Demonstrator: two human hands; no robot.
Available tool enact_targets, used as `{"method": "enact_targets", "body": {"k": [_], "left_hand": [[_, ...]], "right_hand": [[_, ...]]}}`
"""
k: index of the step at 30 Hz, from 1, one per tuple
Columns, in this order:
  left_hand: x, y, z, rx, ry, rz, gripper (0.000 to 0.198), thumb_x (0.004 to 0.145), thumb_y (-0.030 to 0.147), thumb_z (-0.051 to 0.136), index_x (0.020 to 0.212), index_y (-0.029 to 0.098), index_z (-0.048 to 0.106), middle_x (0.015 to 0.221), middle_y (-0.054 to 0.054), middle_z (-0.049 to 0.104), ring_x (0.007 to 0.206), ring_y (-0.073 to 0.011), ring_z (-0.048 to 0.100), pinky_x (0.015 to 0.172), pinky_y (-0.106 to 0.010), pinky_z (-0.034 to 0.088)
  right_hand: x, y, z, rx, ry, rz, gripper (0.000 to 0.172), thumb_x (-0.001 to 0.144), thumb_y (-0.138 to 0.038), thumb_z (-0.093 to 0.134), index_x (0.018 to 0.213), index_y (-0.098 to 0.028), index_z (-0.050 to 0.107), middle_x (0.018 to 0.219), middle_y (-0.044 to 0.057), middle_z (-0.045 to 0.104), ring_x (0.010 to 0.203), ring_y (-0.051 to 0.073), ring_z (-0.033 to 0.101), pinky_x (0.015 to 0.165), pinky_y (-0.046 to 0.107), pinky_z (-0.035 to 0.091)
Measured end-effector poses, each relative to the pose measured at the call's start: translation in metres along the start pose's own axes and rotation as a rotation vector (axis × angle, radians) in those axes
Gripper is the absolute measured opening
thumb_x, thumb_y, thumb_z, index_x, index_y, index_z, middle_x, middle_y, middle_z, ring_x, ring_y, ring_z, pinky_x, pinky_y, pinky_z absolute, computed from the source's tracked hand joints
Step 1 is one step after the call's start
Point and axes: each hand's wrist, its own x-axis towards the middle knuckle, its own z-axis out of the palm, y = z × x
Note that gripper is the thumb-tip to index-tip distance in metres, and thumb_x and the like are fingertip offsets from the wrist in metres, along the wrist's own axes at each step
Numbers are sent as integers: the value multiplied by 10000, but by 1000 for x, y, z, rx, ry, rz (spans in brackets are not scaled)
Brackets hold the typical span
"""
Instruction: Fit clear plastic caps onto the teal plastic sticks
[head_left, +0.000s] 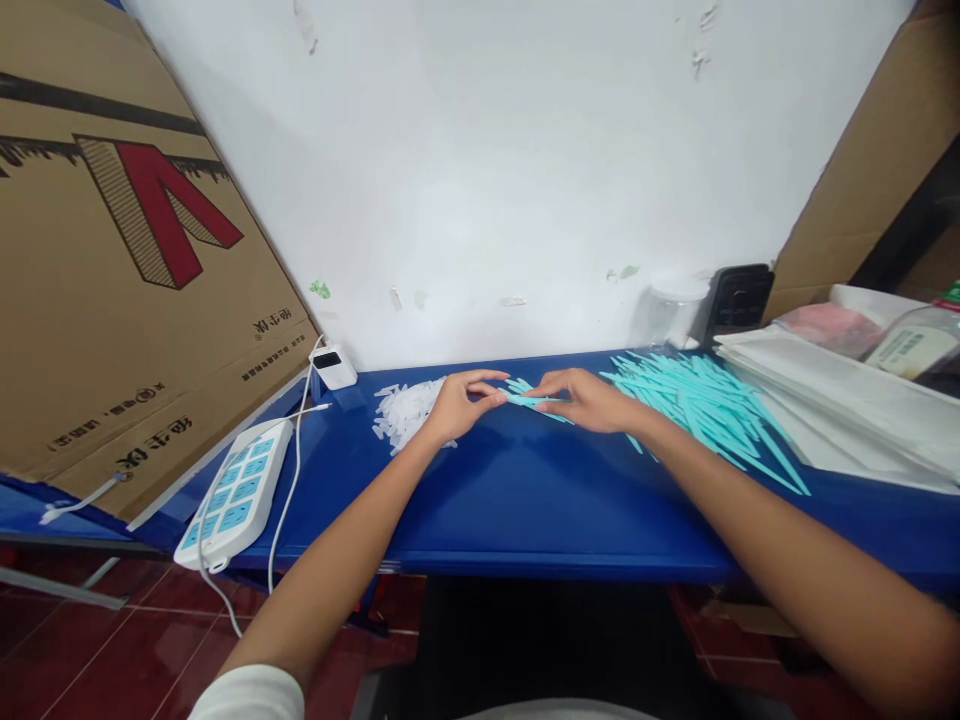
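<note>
My left hand and my right hand meet over the middle of a blue table. Both pinch the ends of a thin turquoise plastic stick held between them. A few more turquoise sticks lie just behind it. A pile of small clear plastic pieces sits beside my left hand. A large heap of turquoise sticks lies to the right of my right hand.
A white power strip with a cable lies at the table's left end, a white charger behind it. Cardboard leans at the left. At the right are stacked white sheets, a clear jar and a black device.
</note>
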Motion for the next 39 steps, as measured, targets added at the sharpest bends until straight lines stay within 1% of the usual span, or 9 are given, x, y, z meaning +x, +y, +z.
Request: {"method": "enact_targets", "body": {"k": [3,6,9,12,20,26,32,36,39], "left_hand": [[2,-2,-13,300,26,70,358,919,437,672,1188,215,753,1031,-86,785,987,-247,706,917,-349,520],[2,-5,-37,524,8,55,268,901,447,669,928,208,787,933,-83,759,885,-230,675,826,-332,502],[-1,-10,-61,543,-156,-69,277,796,481,758,829,206,767,771,-43,708,689,-184,622,649,-292,452],[-4,-15,-71,542,-255,-150,289,711,475,814,828,215,768,760,-34,697,645,-176,613,565,-273,402],[-4,-24,-64,581,-226,-265,253,702,435,813,678,219,682,616,-32,662,534,-178,582,486,-265,335],[-4,-23,-54,641,-210,-188,330,802,474,742,631,224,609,601,-42,663,523,-175,562,518,-281,338],[-3,-8,-35,397,-161,-87,292,922,497,617,886,209,651,755,-50,729,647,-189,649,601,-283,453],[-1,-7,-27,241,-150,-49,308,955,461,575,1044,180,665,847,-67,738,676,-165,668,635,-277,508],[2,-9,-23,130,-146,-53,361,953,435,591,1187,167,653,965,-99,748,742,-162,687,666,-283,542]], "right_hand": [[3,10,6,-68,40,71,396,957,-322,586,1306,-218,740,1104,101,753,922,238,675,832,338,494],[4,22,8,-95,114,187,494,954,-228,551,1437,-151,621,1291,150,711,1106,264,679,944,366,514],[4,29,3,-96,133,231,492,944,-203,548,1428,-142,613,1293,145,715,1104,245,692,943,360,538],[2,30,-6,-194,171,274,376,930,-238,574,1268,-164,723,1204,117,759,1046,254,711,921,367,545],[-18,54,-52,-651,377,576,309,920,-275,533,1047,-174,797,1040,166,780,998,351,710,816,423,520],[-44,89,-88,-668,261,835,185,811,-326,707,914,-206,803,950,168,766,905,351,705,735,412,501],[-42,99,-88,-486,2,788,127,715,-305,806,777,-195,789,810,95,760,723,242,686,651,329,480],[-37,102,-81,-496,-51,771,98,740,-273,767,726,-177,757,736,88,747,659,216,671,604,307,446],[-33,95,-76,-524,54,648,148,799,-317,729,733,-185,721,736,88,741,684,219,668,625,306,441]]}}
